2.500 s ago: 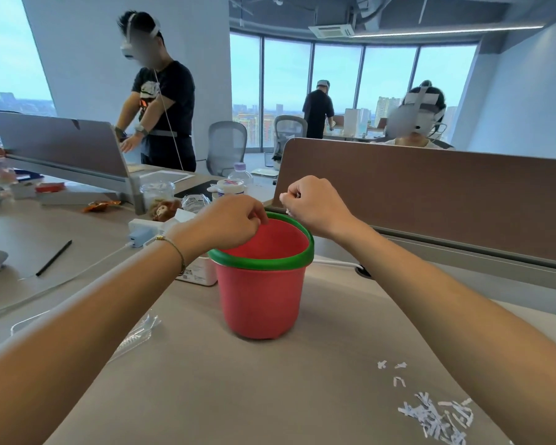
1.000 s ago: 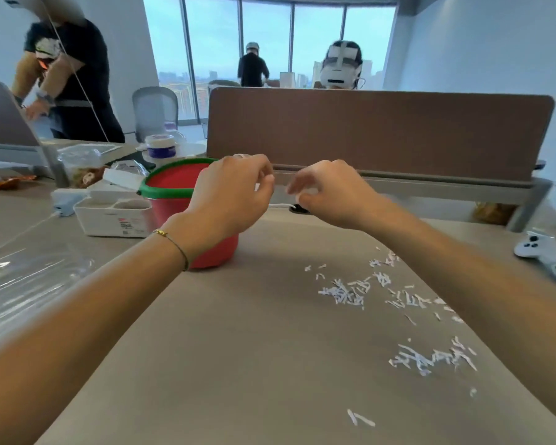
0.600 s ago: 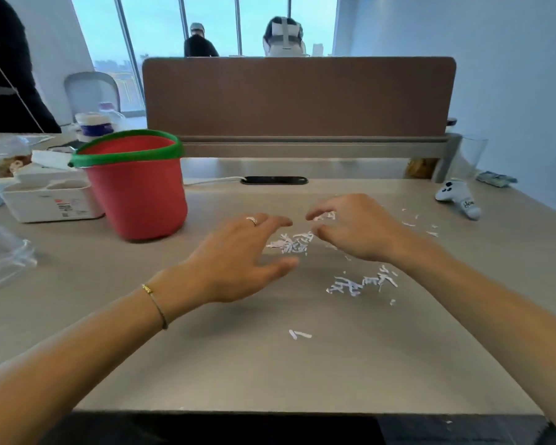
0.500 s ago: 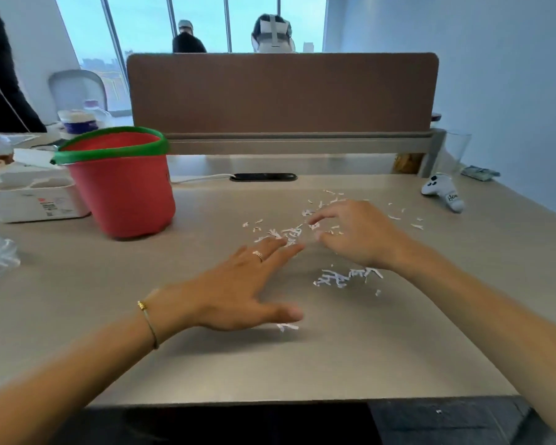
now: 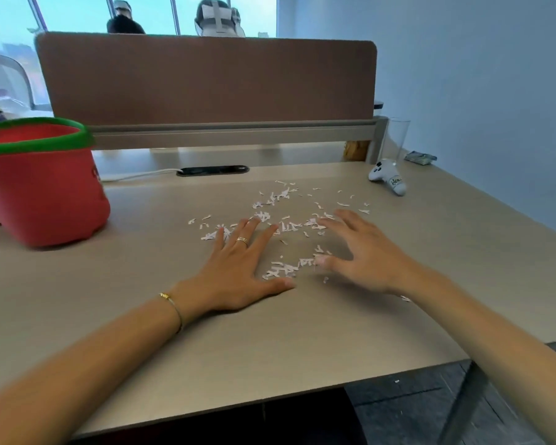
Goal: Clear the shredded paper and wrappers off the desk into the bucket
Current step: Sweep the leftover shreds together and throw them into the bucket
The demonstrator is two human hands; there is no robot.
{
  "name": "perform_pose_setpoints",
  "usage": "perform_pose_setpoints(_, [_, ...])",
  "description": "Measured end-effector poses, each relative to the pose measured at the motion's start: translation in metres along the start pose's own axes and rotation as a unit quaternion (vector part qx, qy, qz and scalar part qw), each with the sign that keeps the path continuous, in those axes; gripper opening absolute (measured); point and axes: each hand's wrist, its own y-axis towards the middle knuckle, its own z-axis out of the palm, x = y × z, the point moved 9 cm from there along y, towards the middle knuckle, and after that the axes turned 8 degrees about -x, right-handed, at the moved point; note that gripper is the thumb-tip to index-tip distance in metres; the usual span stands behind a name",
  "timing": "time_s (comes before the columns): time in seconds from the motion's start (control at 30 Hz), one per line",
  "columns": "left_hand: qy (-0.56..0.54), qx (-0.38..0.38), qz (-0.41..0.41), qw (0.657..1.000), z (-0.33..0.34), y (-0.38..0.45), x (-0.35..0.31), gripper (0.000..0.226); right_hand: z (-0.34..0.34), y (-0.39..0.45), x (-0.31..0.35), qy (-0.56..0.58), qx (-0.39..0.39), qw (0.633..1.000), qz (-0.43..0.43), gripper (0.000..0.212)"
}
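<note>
- Left hand (image 5: 235, 271): flat on the desk (image 5: 270, 342), palm down, fingers spread and gripping nothing; ring on one finger, thin gold bracelet (image 5: 170, 308) at the wrist.
- Right hand (image 5: 363, 255): just beside the left, fingers splayed apart and slightly arched over the surface, nothing clasped; thumb tip touching a small clump of scraps.
- Shredded paper (image 5: 283, 220): white slivers scattered across the middle of the desk, beyond and between both hands, a denser patch lying between the two thumbs.
- Bucket (image 5: 42, 184): red with a green rim, upright at the left of the desk, well apart from the scraps.
- White game controller (image 5: 387, 179): far right of the desk, near a clear glass (image 5: 398, 139).
- Brown partition panel (image 5: 206, 78): upright along the far edge of the desk.
</note>
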Motion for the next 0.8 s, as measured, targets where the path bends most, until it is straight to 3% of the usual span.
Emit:
perform_pose_setpoints(0.2, [0.03, -0.031, -0.092, 0.995, 0.007, 0.044, 0.033, 0.116, 0.027, -0.028, -0.031, -0.075, 0.084, 0.993, 0.033, 0.087])
perform_pose_setpoints(0.4, [0.041, -0.026, -0.162, 0.986, 0.004, 0.052, 0.067, 0.109, 0.05, -0.002, -0.021, -0.076, 0.091, 0.993, 0.011, 0.088])
perform_pose_setpoints(0.6, [-0.075, 0.024, -0.063, 0.995, 0.017, 0.068, 0.06, 0.1, 0.068, 0.059, -0.003, -0.067, 0.089, 0.994, -0.008, 0.087])
perform_pose_setpoints(0.8, [-0.05, -0.007, 0.004, 0.999, 0.016, 0.105, 0.065, 0.094, 0.077, 0.115, 0.0, -0.052, 0.083, 0.995, -0.025, 0.086])
